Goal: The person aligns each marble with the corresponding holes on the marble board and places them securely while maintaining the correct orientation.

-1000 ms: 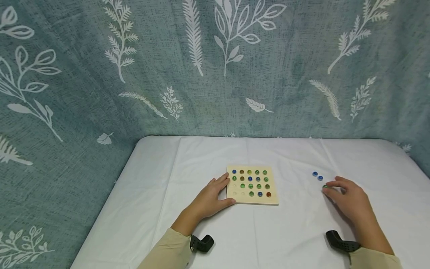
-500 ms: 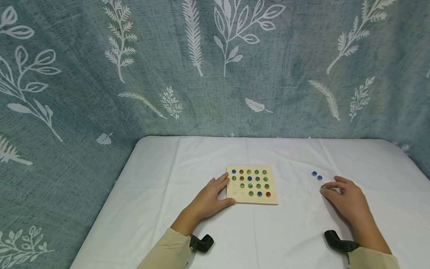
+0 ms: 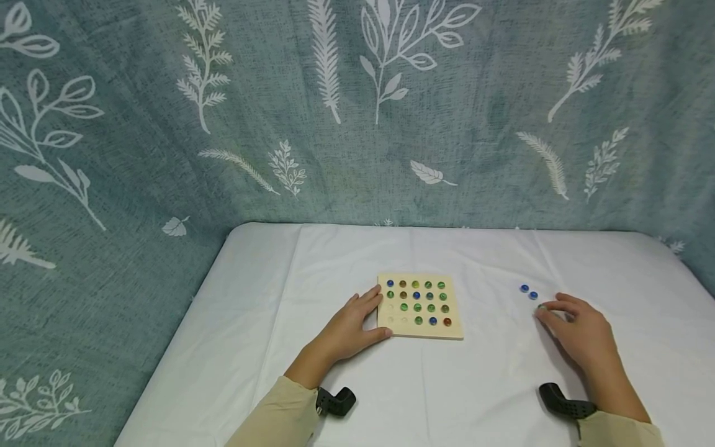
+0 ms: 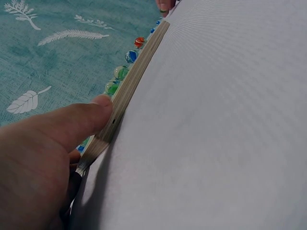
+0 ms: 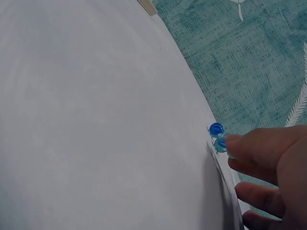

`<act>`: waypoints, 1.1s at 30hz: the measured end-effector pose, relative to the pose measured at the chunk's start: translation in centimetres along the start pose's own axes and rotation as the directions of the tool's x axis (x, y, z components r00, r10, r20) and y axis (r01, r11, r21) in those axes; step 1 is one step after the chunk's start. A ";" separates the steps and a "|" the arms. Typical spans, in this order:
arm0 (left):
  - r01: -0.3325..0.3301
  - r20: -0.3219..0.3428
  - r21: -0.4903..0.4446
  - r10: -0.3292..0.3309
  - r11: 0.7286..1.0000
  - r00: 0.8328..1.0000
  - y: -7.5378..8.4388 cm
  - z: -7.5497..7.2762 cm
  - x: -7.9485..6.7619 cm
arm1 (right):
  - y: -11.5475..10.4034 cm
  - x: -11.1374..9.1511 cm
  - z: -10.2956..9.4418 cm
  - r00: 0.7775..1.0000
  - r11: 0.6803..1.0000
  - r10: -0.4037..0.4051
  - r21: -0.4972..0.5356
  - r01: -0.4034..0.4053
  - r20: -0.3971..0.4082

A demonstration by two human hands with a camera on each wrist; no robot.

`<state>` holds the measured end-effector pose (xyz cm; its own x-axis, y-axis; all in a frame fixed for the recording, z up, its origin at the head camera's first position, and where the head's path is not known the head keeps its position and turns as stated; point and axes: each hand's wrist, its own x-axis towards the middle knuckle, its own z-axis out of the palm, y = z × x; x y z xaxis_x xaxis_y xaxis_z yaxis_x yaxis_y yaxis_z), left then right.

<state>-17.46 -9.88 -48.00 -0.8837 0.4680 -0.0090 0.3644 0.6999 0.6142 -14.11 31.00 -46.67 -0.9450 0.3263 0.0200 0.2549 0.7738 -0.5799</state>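
Note:
A pale wooden board (image 3: 456,324) lies flat on the white-covered table, with rows of glass marbles in its hollows, mostly green, some blue, brown and red. Three hollows at its front left hold no marble. My left hand (image 3: 347,334) rests against the board's left side, thumb at the near corner and fingertips higher up. In the left wrist view the thumb (image 4: 91,117) presses on the wooden edge. To the right of the board, my right hand (image 3: 583,332) pinches a green marble (image 3: 540,306) between thumb and forefinger, low over the cloth; its fingers mostly cover it.
Two blue marbles, one farther (image 3: 524,288) and one nearer (image 3: 533,295), lie on the cloth just beyond the right fingertips. White cloth (image 3: 486,372) spans the space between the hands. A blue-green leaf-patterned curtain (image 3: 480,143) hangs behind the table.
My right fingertips have stayed by the same spot, shifting only slightly around the green marble, which is now more covered. The left hand and the board keep their places.

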 end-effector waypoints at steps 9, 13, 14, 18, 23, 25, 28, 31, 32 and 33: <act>-0.004 0.000 -0.019 0.004 1.000 1.000 0.2 -0.2 0.0 | -2.7 -0.5 -0.2 0.999 0.992 -0.037 0.118 0.041 -0.039; -0.001 0.003 -0.011 0.001 1.000 1.000 0.2 -0.2 0.0 | -4.9 -1.1 0.8 0.988 0.979 -0.149 0.138 0.152 -0.027; 0.000 0.004 -0.010 0.000 1.000 1.000 0.2 -0.2 0.0 | -5.6 -1.2 1.1 0.985 0.975 -0.172 0.141 0.173 -0.020; 0.003 0.001 -0.017 -0.003 1.000 1.000 0.2 -0.1 -0.1 | -8.8 -1.8 2.8 0.971 0.961 -0.240 0.140 0.236 0.005; -0.016 -0.005 -0.014 0.016 1.000 1.000 0.0 0.0 -0.1 | -12.3 -2.2 5.7 0.947 0.939 -0.315 0.164 0.303 0.056; -0.025 -0.007 -0.008 0.025 1.000 1.000 0.0 0.1 -0.1 | -13.5 -2.4 6.8 0.932 0.924 -0.358 0.173 0.342 0.067; -0.029 -0.007 0.000 0.029 1.000 1.000 -0.1 0.0 0.0 | -15.0 -2.9 8.1 0.902 0.896 -0.426 0.173 0.410 0.068; -0.030 -0.005 0.008 0.030 1.000 1.000 -0.1 -0.1 0.0 | -16.1 -3.3 9.1 0.870 0.865 -0.489 0.160 0.475 0.061; -0.030 -0.004 0.010 0.030 1.000 1.000 -0.1 -0.1 0.0 | -16.4 -3.3 9.4 0.860 0.856 -0.507 0.153 0.494 0.059; -0.030 -0.003 0.012 0.030 0.999 1.000 -0.2 -0.1 0.0 | -16.7 -3.4 9.7 0.851 0.848 -0.521 0.144 0.510 0.059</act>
<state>-17.57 -10.05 -47.99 -0.8733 0.4871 0.0119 0.3942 0.6921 0.6047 -17.11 11.73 -44.97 -0.9494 -0.1577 0.2715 -0.2949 0.7445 -0.5989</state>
